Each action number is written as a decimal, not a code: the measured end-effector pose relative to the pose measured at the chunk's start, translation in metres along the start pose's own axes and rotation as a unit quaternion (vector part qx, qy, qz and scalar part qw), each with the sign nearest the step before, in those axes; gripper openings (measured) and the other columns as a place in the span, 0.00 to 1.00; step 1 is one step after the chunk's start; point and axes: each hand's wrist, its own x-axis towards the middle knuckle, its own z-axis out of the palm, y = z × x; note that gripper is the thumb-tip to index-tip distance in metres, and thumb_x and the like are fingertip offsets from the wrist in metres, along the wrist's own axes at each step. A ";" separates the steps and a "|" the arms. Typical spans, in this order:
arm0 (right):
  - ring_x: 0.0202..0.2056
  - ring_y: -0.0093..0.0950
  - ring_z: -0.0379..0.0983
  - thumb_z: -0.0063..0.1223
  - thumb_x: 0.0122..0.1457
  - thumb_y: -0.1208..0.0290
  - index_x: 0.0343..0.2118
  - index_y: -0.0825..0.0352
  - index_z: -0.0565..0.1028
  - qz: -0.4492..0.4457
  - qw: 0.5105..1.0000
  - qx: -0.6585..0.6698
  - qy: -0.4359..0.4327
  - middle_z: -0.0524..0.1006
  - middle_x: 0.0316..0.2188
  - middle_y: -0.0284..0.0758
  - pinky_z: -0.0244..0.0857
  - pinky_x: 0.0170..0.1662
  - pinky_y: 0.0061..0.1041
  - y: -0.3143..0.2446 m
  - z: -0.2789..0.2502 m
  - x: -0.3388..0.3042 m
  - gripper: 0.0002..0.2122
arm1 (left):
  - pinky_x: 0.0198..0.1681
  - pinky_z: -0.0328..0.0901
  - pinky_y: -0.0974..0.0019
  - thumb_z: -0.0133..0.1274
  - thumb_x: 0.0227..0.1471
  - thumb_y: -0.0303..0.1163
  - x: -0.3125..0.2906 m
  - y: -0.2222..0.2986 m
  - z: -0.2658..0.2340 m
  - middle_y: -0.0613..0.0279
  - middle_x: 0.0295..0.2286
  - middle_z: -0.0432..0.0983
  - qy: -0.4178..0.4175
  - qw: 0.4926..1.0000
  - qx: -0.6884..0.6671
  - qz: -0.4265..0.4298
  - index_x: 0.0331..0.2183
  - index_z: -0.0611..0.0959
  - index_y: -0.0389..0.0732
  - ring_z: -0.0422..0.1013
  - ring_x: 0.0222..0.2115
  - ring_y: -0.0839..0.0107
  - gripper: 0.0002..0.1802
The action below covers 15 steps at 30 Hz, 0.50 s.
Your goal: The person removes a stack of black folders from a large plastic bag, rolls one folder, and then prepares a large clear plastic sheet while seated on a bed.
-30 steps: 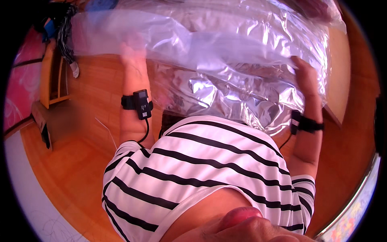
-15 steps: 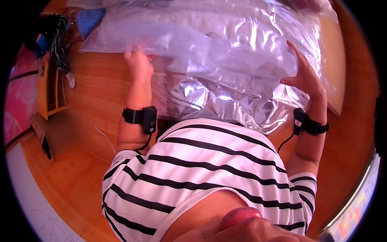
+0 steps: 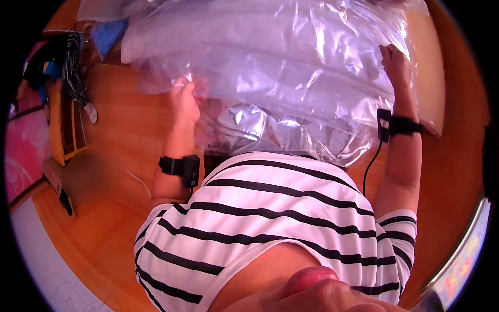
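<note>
A large, shiny clear plastic sheet (image 3: 249,73) is spread in front of me, wrinkled and glossy. Its near part (image 3: 249,122) is crumpled and silvery and reaches almost to my striped shirt. At the sheet's left side, my left hand (image 3: 186,101) has its fingers curled around the loose edge, slightly smeared by motion. Farther out at the right, my right hand (image 3: 397,63) is closed on the plastic close to its right border; its fingertips are partly hidden. Both wrists wear black straps with small boxes and cables.
Orange-brown wooden floor (image 3: 119,114) lies around the sheet. A pale board (image 3: 429,73) shows along the right. To the left are an orange wooden frame (image 3: 67,127), a striped black garment (image 3: 74,67) and a blue cloth (image 3: 109,39). A pink patterned surface (image 3: 28,145) stands beyond.
My right hand was open with fingers spread; it has moved farther out and closed on the sheet. My left hand has come slightly nearer, and the sheet's left edge has drawn inward.
</note>
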 end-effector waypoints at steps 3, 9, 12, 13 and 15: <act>0.35 0.48 0.77 0.48 0.62 0.51 0.37 0.63 0.79 -0.010 0.997 -0.077 0.014 0.80 0.31 0.46 0.69 0.40 0.44 0.015 0.023 0.009 0.18 | 0.26 0.67 0.70 0.45 0.58 0.25 -0.019 -0.019 -0.007 0.53 0.34 0.80 -0.021 0.997 -0.020 -0.069 0.42 0.76 0.38 0.76 0.28 0.66 0.09; 0.40 0.51 0.76 0.46 0.62 0.51 0.38 0.62 0.79 0.012 0.997 -0.080 0.021 0.80 0.35 0.46 0.68 0.43 0.46 0.027 0.043 0.004 0.18 | 0.27 0.67 0.69 0.49 0.56 0.25 -0.015 -0.033 -0.041 0.56 0.35 0.79 0.057 0.987 -0.132 -0.068 0.41 0.76 0.40 0.75 0.29 0.69 0.09; 0.40 0.50 0.76 0.46 0.62 0.52 0.40 0.60 0.79 0.012 1.000 -0.012 0.009 0.80 0.35 0.47 0.68 0.43 0.46 0.043 0.045 0.008 0.17 | 0.33 0.68 0.66 0.52 0.54 0.26 0.007 -0.040 -0.066 0.56 0.38 0.77 0.156 0.980 -0.120 -0.004 0.44 0.75 0.39 0.74 0.35 0.68 0.14; 0.40 0.50 0.76 0.46 0.62 0.53 0.40 0.60 0.79 0.009 1.000 0.009 0.004 0.80 0.35 0.47 0.68 0.43 0.45 0.050 0.046 0.008 0.17 | 0.36 0.69 0.64 0.53 0.54 0.26 0.016 -0.041 -0.073 0.57 0.39 0.77 0.184 0.977 -0.104 0.020 0.45 0.74 0.39 0.74 0.37 0.67 0.15; 0.41 0.46 0.77 0.46 0.64 0.57 0.41 0.58 0.80 -0.055 0.995 -0.031 0.082 0.80 0.37 0.45 0.69 0.44 0.42 0.050 0.048 0.005 0.13 | 0.44 0.67 0.58 0.55 0.51 0.27 0.030 -0.040 -0.072 0.54 0.41 0.75 0.273 0.929 0.104 0.228 0.49 0.73 0.38 0.71 0.43 0.61 0.22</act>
